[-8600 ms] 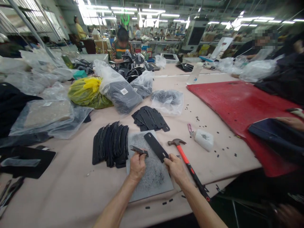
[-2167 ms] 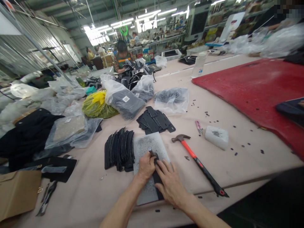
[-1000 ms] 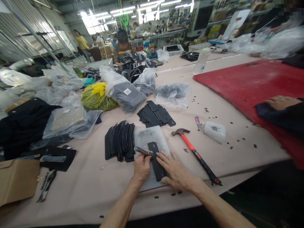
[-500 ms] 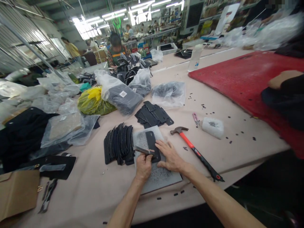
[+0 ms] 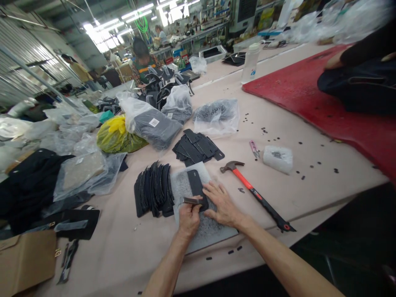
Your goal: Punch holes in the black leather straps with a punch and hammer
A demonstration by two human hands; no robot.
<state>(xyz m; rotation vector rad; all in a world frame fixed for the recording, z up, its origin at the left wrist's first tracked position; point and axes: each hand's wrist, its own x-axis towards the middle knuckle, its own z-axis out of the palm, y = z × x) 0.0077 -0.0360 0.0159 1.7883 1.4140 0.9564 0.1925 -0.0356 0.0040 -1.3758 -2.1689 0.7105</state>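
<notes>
Leftmost on the work side there's a stack (image 5: 154, 189) of dark, thin, round-cornered pieces standing on edge, rough edges showing. Right beside it, a grey speckled board (image 5: 215, 229) sits by the bench's near edge, with one smooth dark slotted strip (image 5: 194, 181) lying flat on it. The left hand (image 5: 189, 218) has its fingers pinched round a slim metal tool (image 5: 192, 201) over the strip's near end; the right hand (image 5: 224, 204) is spread out, fingertips at the strip's right side. Then a claw hammer (image 5: 256, 194) with a red-and-black handle, pink-handled snips (image 5: 254, 149) and a smudged whitish block (image 5: 277, 159).

The bench (image 5: 108, 255) has a pale pinkish cover, dark oval bits scattered about, and a scuffed red sheet (image 5: 297, 88) along its right side. Behind it: a busy workshop, strip lights, people.

Bags, left to right: clear plastic round a tan slab (image 5: 82, 171), a knotted yellow bag (image 5: 119, 138) (contents unclear), a barcoded clear bag (image 5: 151, 123) of dark pieces, and a marker-lettered one (image 5: 216, 117) with dark stuff inside.
</notes>
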